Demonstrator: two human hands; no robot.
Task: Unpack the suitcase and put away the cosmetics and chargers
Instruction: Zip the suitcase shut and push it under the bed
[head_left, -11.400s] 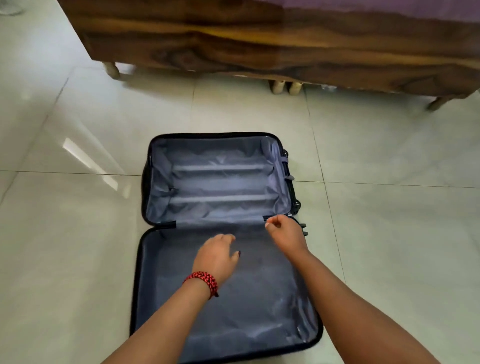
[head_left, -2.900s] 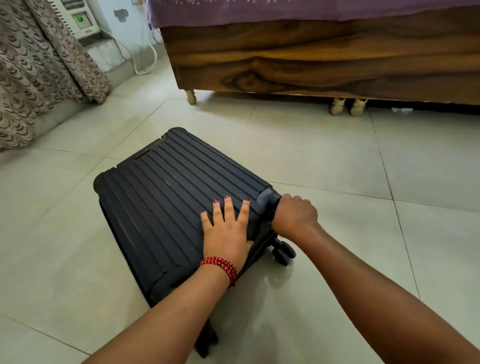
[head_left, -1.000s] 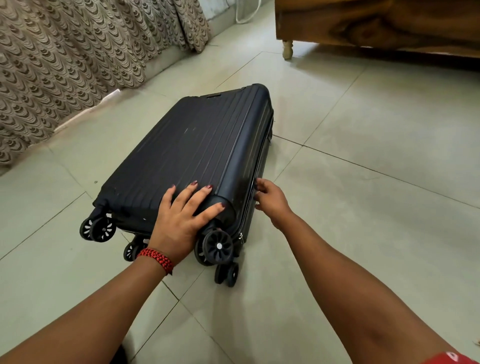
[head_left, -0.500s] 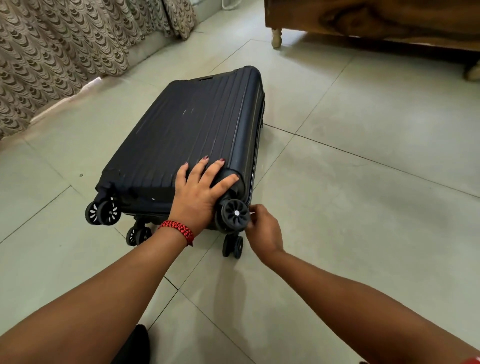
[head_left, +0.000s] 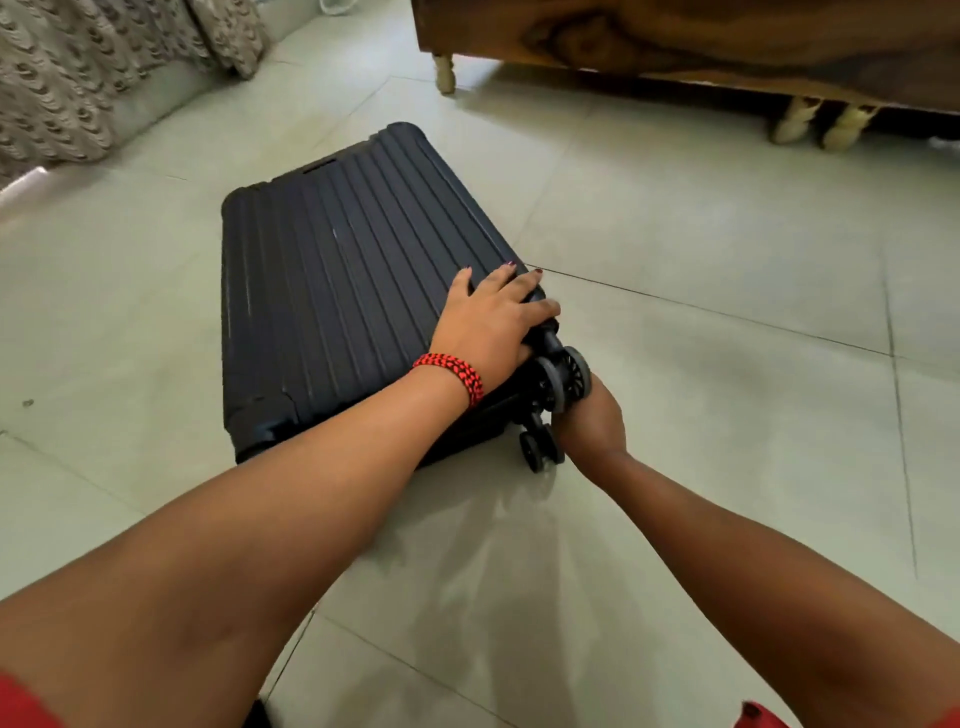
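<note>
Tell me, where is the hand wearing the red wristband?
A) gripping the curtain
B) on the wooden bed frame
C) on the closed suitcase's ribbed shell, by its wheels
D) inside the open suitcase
C: the left hand, the one with the red wristband, lies on the ribbed shell of the closed suitcase, right beside its wheels.

Fingers of right hand (head_left: 589, 421) hidden — behind wheels (head_left: 563, 378).

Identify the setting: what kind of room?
Probably a bedroom: dark wooden bed-like frame on pale turned legs, beige scallop-patterned curtain, glossy pale tiled floor with a dark ribbed hard-shell suitcase lying on it.
</note>
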